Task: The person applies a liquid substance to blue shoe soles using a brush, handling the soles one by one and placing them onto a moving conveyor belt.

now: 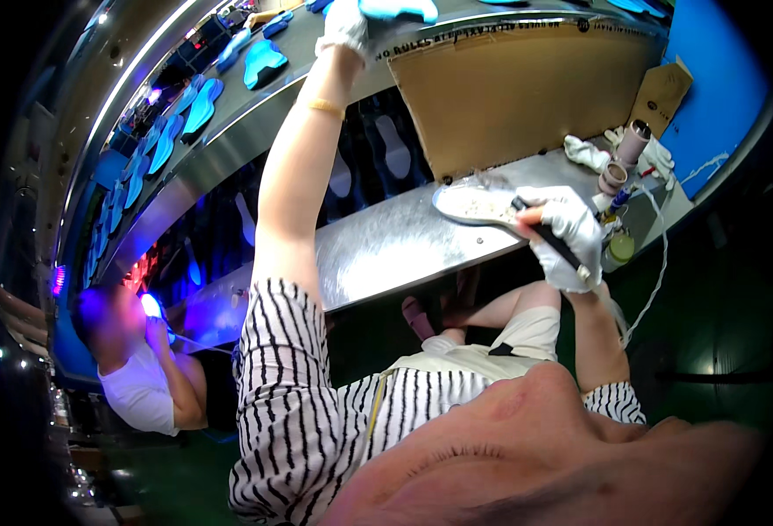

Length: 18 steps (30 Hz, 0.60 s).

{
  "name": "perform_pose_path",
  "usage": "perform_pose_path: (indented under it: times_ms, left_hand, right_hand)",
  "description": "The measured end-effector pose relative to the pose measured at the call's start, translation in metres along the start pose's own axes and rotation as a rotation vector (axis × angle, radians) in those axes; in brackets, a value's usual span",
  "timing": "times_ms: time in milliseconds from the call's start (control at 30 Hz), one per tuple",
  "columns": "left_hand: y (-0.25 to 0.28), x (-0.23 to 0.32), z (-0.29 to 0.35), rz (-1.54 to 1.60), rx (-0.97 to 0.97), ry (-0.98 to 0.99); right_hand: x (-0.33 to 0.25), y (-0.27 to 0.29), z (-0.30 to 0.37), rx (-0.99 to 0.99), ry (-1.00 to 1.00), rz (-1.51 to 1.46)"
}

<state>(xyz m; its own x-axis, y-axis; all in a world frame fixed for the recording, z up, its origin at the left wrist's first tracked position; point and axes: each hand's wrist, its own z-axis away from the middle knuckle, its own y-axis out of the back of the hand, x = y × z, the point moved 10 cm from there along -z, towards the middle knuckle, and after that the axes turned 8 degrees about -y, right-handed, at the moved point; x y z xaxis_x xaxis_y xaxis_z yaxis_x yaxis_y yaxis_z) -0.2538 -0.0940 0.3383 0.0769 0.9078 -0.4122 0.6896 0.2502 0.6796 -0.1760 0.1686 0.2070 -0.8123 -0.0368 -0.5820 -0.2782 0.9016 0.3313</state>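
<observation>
My left hand, in a white glove, reaches to the far conveyor. Beside it, apparently touching, lies a blue shoe sole; the fingers are cut off by the top edge, so any hold is hidden. Over the metal ledge, my right hand, gloved with bare fingertips showing, is closed round a slim black-handled tool with a metallic end. Just left of these fingers is a pale, sole-shaped piece with a speckled surface and bluish rim. Whether my right hand also touches it I cannot tell.
Blue soles line the conveyor belt. A cardboard sheet stands behind the metal ledge. At right are white gloves, a pink tumbler, a yellowish jar and a hanging white cord. A co-worker sits left.
</observation>
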Motion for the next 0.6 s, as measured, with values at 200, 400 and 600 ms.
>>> perform_pose_path:
  times_ms: [200,400,600]
  left_hand:
    - [-0.097,-0.096,0.019,0.276,-0.079,0.36]
    - [-0.059,-0.059,0.054,0.284,0.021,0.355]
    - [0.07,-0.005,0.123,0.2,0.359,0.006]
  right_hand:
    - [0.025,-0.006,0.019,-0.034,-0.078,-0.012]
    - [0.036,-0.025,0.018,-0.112,-0.178,-0.074]
    - [0.052,-0.036,0.033,-0.091,-0.243,-0.144]
